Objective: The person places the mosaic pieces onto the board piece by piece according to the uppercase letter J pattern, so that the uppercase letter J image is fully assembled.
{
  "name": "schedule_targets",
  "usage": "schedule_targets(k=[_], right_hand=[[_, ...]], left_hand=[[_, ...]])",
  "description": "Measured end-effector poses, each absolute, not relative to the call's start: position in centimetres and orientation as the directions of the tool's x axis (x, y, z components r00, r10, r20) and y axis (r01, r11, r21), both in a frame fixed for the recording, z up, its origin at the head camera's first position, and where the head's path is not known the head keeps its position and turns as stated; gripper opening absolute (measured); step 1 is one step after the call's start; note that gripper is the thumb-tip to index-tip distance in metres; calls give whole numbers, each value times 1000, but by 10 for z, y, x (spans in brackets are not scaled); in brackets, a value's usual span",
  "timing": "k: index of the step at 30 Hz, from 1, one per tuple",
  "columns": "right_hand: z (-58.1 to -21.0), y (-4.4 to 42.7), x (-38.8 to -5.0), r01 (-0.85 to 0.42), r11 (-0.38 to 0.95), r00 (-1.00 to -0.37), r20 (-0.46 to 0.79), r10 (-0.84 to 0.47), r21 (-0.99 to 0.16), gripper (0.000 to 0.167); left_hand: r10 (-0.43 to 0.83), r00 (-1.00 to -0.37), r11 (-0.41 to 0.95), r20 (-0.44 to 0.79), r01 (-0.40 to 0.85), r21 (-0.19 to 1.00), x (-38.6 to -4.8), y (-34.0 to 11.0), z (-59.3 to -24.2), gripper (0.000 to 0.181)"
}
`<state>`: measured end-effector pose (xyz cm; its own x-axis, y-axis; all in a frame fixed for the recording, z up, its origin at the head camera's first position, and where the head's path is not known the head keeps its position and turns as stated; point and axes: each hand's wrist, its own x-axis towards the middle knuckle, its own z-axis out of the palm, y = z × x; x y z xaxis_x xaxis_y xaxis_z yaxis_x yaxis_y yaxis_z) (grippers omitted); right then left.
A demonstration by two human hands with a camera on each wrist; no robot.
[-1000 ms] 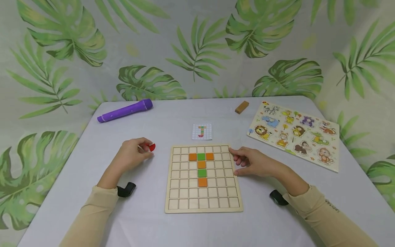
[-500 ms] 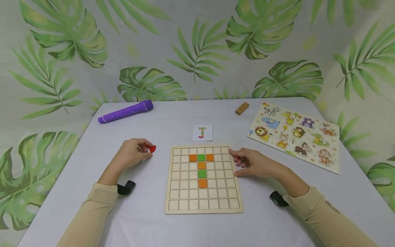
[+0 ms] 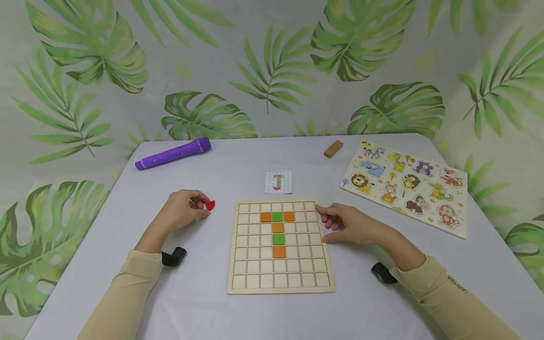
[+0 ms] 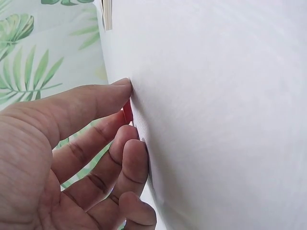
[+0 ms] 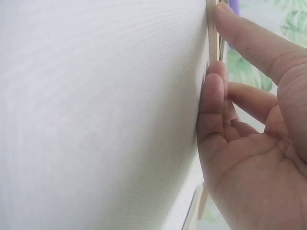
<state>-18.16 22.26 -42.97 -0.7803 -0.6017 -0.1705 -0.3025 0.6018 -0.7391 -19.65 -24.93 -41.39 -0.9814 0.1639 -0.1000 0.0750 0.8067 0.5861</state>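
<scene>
A small red rounded wedge-shaped tile point(image 3: 210, 205) is pinched between thumb and index finger of my left hand point(image 3: 180, 210), low over the tablecloth left of the board. In the left wrist view the red tile point(image 4: 127, 111) shows as a sliver between the fingers. The square wooden grid board point(image 3: 255, 281) lies flat in the middle, bearing several orange and green square tiles point(image 3: 278, 239) in a T shape. My right hand point(image 3: 350, 224) touches the board's right edge with thumb and index fingertips, its other fingers bent inward.
Behind the board lies a small pattern card point(image 3: 278, 182) with a coloured J-like figure. A purple microphone point(image 3: 173, 154) is at the back left. Towards the back right are a small wooden block point(image 3: 333, 149) and an animal puzzle board point(image 3: 408, 186).
Both hands stay in nearly the same place. The red tile has turned slightly in the left fingers, and the view has shifted a little.
</scene>
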Motion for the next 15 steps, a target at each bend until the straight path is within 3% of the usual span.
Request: schedule_targets(k=[15], right_hand=[[-429, 223, -181, -318, 602, -779, -160, -606, -733, 87]], left_hand=[[163, -983, 831, -86, 89, 549, -198, -245, -415, 21]])
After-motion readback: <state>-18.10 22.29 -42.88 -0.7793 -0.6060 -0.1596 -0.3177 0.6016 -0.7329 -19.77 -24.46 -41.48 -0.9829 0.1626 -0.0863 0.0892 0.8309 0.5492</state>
